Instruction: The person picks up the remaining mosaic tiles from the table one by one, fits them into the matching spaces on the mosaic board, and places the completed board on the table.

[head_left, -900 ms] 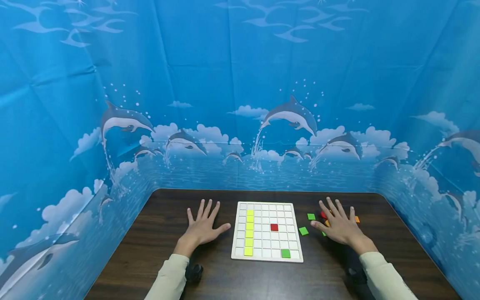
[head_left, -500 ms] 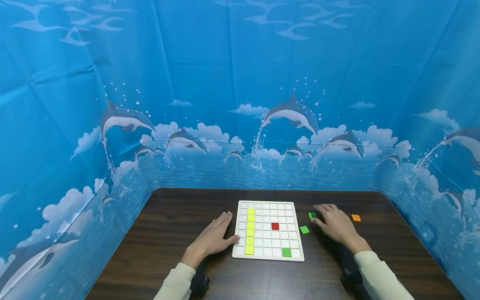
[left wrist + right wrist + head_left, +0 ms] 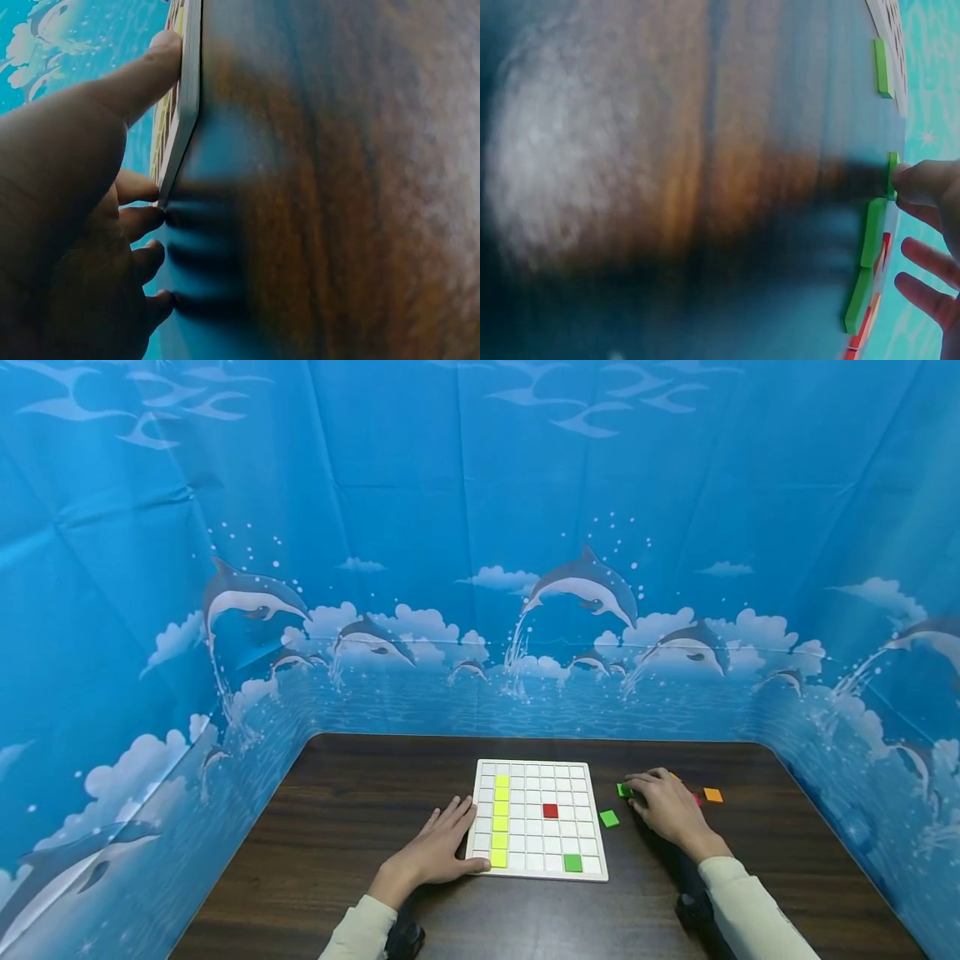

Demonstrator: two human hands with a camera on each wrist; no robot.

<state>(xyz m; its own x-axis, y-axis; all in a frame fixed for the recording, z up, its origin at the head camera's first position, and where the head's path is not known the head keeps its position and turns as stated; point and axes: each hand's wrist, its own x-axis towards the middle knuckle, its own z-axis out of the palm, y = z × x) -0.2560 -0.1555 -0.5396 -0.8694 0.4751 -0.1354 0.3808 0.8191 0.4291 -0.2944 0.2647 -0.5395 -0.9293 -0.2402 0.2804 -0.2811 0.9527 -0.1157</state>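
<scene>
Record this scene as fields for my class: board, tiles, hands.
Board: white grid, flat on the table
On it: column of yellow tiles, one red tile, one green tile
Left hand: thumb on the board's near left corner
Right hand: at a loose green tile; grip unclear
Other loose tiles: green, orange and red, right of board

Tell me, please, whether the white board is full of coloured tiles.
Not full: the board has yellow tiles, one red tile and one green tile; most squares are white.

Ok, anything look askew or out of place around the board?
Nothing looks spilled or damaged. The loose green tile nearest the board lies askew, angled to its right edge, unlike the yellow tiles set square in their cells.
</scene>
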